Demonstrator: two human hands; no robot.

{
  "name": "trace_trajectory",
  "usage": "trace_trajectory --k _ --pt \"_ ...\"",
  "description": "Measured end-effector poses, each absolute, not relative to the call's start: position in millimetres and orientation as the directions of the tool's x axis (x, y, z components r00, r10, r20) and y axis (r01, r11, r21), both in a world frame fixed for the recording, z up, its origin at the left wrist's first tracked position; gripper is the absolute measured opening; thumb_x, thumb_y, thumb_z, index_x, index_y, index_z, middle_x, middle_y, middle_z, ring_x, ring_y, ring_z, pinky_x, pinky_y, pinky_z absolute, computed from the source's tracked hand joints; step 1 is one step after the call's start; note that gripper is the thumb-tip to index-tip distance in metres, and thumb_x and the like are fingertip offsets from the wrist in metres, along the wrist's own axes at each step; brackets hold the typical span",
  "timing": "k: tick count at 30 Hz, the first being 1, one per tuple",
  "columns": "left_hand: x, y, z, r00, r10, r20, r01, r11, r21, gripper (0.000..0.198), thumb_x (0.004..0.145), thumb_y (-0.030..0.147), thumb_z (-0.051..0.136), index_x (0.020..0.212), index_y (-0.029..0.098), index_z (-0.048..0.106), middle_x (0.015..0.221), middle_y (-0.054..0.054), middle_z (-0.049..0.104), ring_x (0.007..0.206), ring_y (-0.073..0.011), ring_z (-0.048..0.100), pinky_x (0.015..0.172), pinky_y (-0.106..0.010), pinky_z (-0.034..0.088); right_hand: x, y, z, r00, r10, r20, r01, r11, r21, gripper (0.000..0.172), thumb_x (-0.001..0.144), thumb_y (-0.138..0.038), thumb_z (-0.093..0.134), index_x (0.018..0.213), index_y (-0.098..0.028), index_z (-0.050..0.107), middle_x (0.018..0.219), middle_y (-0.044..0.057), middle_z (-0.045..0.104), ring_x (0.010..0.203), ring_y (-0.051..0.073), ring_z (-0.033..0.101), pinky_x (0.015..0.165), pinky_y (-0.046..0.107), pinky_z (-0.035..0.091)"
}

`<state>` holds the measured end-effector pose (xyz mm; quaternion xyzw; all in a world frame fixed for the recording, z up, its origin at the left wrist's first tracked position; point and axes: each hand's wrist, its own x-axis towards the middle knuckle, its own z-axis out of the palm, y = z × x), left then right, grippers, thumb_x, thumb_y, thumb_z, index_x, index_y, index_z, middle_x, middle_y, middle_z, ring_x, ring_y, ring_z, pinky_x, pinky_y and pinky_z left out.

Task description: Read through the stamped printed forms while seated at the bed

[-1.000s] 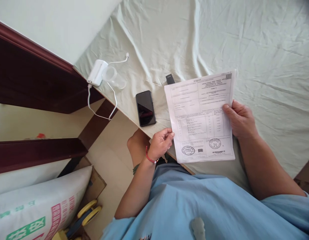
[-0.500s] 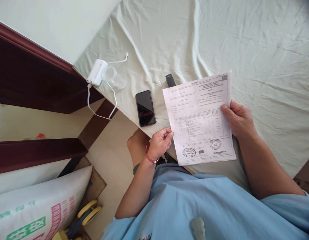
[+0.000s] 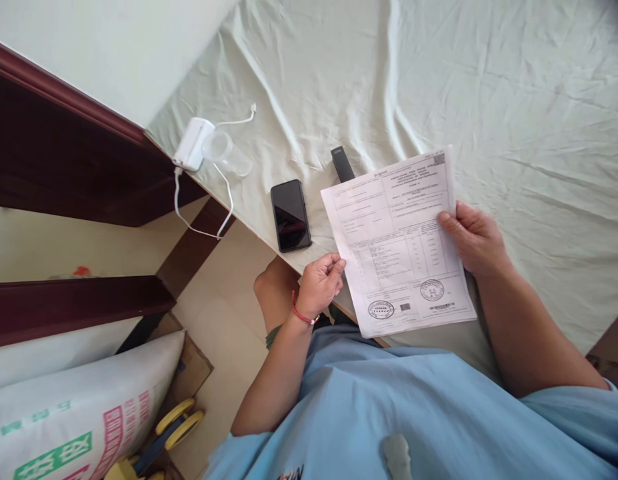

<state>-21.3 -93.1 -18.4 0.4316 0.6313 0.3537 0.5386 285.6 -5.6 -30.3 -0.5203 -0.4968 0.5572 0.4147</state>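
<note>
A printed paper form (image 3: 393,247), with stamps and a table of text, is held up in front of my body over the edge of the cloth-covered surface. My right hand (image 3: 476,237) grips its right edge, thumb on the front and fingers behind. At the lower left edge, my left hand (image 3: 323,283) is closed, pinching the paper between thumb and fingers; a red cord bracelet circles that wrist. Just beyond the paper's top left lies a black, stick-like object (image 3: 343,163), its near end close to or behind the sheet. A dark-screened phone (image 3: 291,215) rests left of the paper.
A white charger (image 3: 194,144) with a cable and a clear plastic cup (image 3: 223,152) sit near the left corner of the pale green cloth (image 3: 319,80). Dark red wooden furniture (image 3: 63,140) stands at left. Below it are a printed white sack (image 3: 89,393) and a yellow-handled object (image 3: 181,423).
The paper's top edge has tilted down and a little to the left, showing more of the black object. My right hand has shifted slightly left; my left hand has barely moved.
</note>
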Motion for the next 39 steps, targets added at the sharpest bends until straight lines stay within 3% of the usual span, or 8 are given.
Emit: trace_trajectory --k 10,18,39 --pt "-21.8 -92.9 -14.0 -0.015 0.927 -0.375 0.228 0.368 0.901 0.049 0.093 0.064 0.066 0.095 0.015 0.067 0.051 0.005 0.055 0.04 -0.0063 0.043 0.044 -0.021 0.029 282.7 -7.0 -21.7 -0.083 0.983 -0.163 0.069 -0.157 -0.985 0.039 0.09 -0.067 0.079 0.098 -0.029 0.076 0.088 0.003 0.076 0.074 0.022 0.07 0.059 0.035 0.06" --pt "-20.3 -93.2 -14.9 -0.035 0.931 -0.362 0.206 0.362 0.909 0.049 0.092 0.063 0.067 0.095 0.015 0.067 0.052 0.006 0.053 0.039 -0.0064 0.044 0.043 -0.021 0.028 280.7 -6.2 -21.2 -0.033 0.986 -0.164 0.018 -0.164 -0.986 0.04 0.087 -0.068 0.082 0.091 -0.029 0.073 0.082 0.001 0.072 0.063 0.016 0.061 0.052 0.031 0.053" --pt "-20.5 -96.3 -19.3 -0.043 0.94 -0.338 0.133 0.341 0.931 0.055 0.088 0.071 0.071 0.09 0.016 0.065 0.056 0.006 0.052 0.04 -0.0053 0.044 0.041 -0.02 0.026 282.5 -3.7 -28.4 -0.021 0.99 -0.139 0.019 -0.139 -0.99 0.032 0.087 -0.063 0.084 0.088 -0.032 0.074 0.081 0.001 0.073 0.063 0.019 0.063 0.053 0.035 0.052"
